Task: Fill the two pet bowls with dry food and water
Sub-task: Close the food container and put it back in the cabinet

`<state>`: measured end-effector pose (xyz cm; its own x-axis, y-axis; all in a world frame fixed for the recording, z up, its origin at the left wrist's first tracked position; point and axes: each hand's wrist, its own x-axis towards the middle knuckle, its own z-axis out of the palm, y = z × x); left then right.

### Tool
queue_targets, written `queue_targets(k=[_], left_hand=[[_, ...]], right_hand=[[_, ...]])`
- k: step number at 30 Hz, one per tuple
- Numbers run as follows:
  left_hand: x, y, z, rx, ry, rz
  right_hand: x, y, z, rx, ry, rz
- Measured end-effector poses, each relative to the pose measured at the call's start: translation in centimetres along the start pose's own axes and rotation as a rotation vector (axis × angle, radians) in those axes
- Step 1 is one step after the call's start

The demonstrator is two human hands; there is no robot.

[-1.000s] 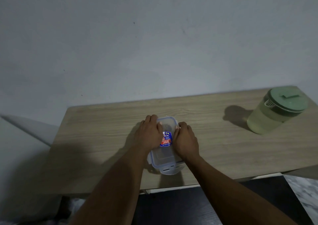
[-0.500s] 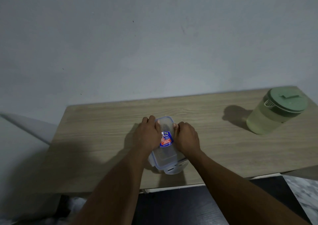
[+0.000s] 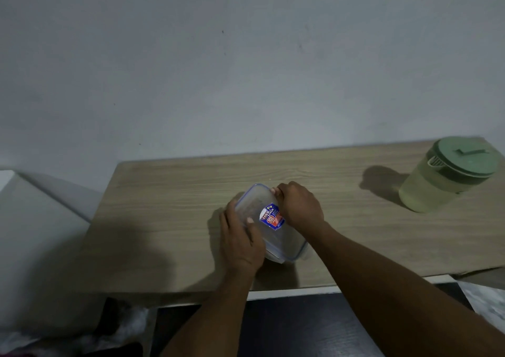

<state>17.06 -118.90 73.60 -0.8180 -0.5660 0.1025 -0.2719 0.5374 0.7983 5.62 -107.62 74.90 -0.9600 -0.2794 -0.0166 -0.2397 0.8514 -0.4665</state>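
A clear plastic food container (image 3: 261,201) with a blue-rimmed lid and a blue and red label sits on the wooden table (image 3: 169,214) near its front edge. My left hand (image 3: 240,239) grips its near left side, thumb on the lid. My right hand (image 3: 300,205) is closed on the far right edge of the lid. The container is turned at an angle. Its contents are too dim to make out. A pale green water pitcher (image 3: 448,176) with a green lid stands at the table's far right. No pet bowls are in view.
A plain grey wall rises behind the table. To the left lies a white surface (image 3: 32,242), lower than the table. Dark floor shows below the table's front edge, with crumpled white material (image 3: 120,329) at the bottom left.
The container has turned clockwise and now lies at an angle. My left hand slid back to its near side and my right hand moved up to the lid's far edge.
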Motion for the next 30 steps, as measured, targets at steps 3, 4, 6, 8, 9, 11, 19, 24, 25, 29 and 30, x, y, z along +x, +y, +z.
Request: queue_targets(k=[3,4,6,8,9,11,19,24,25,29,30], left_hand=[[0.3,0.3,-0.5,0.100,0.013,0.031],[0.4,0.4,-0.8,0.127,-0.002,0.044],[0.3,0.4,-1.3,0.150,-0.036,0.048],[-0.1,0.6,-1.7,0.189,-0.042,0.035],[-0.1,0.8,-1.8,0.211,-0.040,0.026],[-0.1,1.2,-1.7,0.278,-0.043,-0.012],[-1.6,2.5,-0.5,0.652,-0.098,0.068],[0.7,0.9,-2.8,0.611,-0.401,0.329],[1.3,0.8,-3.3,0.579,-0.467,0.398],[2.4,1.3,-2.8,0.550,-0.655,0.438],[2.3,1.4,-2.4,0.566,-0.664,0.419]], right_hand=[[-0.2,0.1,0.0,-0.023,0.011,-0.010],[-0.2,0.0,-0.1,-0.042,0.021,-0.014],[-0.3,-0.1,-0.4,-0.085,0.042,-0.004],[-0.9,-0.1,-0.8,-0.127,0.070,0.037],[-1.5,0.1,-1.0,-0.157,0.098,0.066],[-2.9,0.6,-1.3,-0.193,0.158,0.173],[-6.3,2.9,-2.5,0.156,0.062,0.572],[-6.2,3.2,-3.1,0.166,0.147,0.569],[-6.3,3.0,-3.1,0.166,0.160,0.567],[-6.3,2.6,-3.8,0.172,0.157,0.557],[-6.2,2.6,-4.0,0.182,0.153,0.560]])
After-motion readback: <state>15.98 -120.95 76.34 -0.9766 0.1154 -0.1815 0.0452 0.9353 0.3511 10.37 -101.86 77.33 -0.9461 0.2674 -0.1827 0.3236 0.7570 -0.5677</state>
